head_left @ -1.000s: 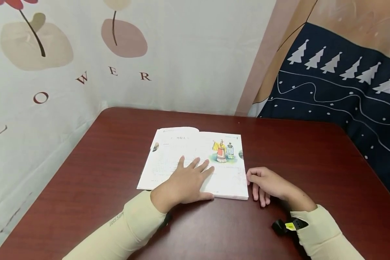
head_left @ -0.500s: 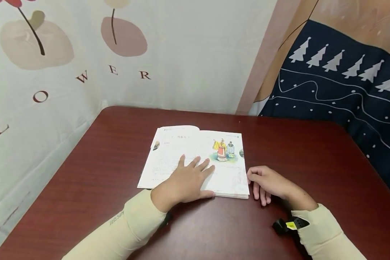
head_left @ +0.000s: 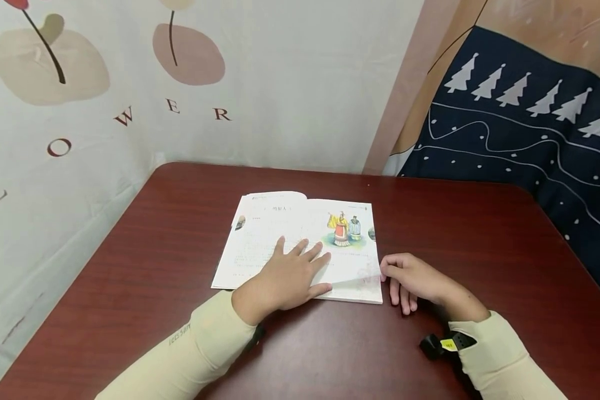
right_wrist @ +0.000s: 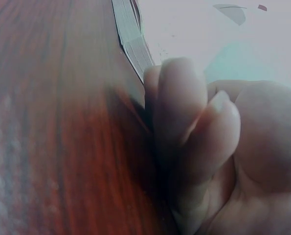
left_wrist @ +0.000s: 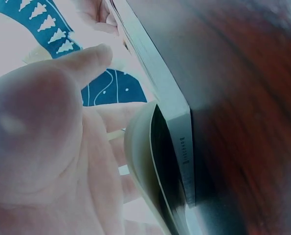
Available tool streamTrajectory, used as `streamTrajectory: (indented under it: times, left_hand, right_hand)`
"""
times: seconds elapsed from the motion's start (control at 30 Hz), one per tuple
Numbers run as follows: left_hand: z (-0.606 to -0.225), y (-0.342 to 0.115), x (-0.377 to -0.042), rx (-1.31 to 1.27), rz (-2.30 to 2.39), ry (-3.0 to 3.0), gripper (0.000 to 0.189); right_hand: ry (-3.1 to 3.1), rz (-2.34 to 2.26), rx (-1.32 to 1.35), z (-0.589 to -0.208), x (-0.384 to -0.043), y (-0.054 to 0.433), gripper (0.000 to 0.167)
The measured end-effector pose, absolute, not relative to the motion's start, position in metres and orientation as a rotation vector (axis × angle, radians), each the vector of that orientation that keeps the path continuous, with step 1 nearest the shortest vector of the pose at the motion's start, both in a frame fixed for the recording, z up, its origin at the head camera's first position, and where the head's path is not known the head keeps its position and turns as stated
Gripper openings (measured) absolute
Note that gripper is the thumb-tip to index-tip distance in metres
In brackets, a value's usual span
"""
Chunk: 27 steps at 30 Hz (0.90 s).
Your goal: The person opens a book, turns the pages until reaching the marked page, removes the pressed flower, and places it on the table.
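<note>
Here we have the book [head_left: 310, 222] opened on the table [head_left: 455, 222], our left hand [head_left: 290, 278] spread-fingered across it, best pressing lightly and evenly, our right hand [head_left: 412, 278] bent-fingered at its right edge, pinching or not we can't tell.

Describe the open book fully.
The open book lies face up on the brown table, its white pages apparently paper, with small print and two colourful robed figures on the right. It looks thick. The left grip rests spread across its lower middle; the right grip is at its right edge, contact unclear.
</note>
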<state>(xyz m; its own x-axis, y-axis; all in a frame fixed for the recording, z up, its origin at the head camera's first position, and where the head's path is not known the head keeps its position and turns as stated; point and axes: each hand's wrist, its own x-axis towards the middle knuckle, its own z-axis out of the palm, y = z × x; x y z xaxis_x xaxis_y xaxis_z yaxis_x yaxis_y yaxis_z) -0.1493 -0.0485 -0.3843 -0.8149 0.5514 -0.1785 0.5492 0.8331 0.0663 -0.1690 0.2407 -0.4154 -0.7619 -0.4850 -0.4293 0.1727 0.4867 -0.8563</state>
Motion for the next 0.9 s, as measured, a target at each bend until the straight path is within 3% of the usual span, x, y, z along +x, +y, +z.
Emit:
streamTrajectory:
  times: [0.53, 0.9]
  left_hand:
    - [-0.3812, -0.047, -0.149, 0.832, 0.018, 2.826, 0.05]
    - [-0.3766, -0.0468, -0.1493, 0.791, 0.045, 2.765, 0.057]
  right_hand:
    - [2.091, -1.283, -0.254, -0.4146, -0.1689, 0.2409, 0.023]
    - [2.087, -1.292, -0.26, -0.4125, -0.1695, 0.2408, 0.023]
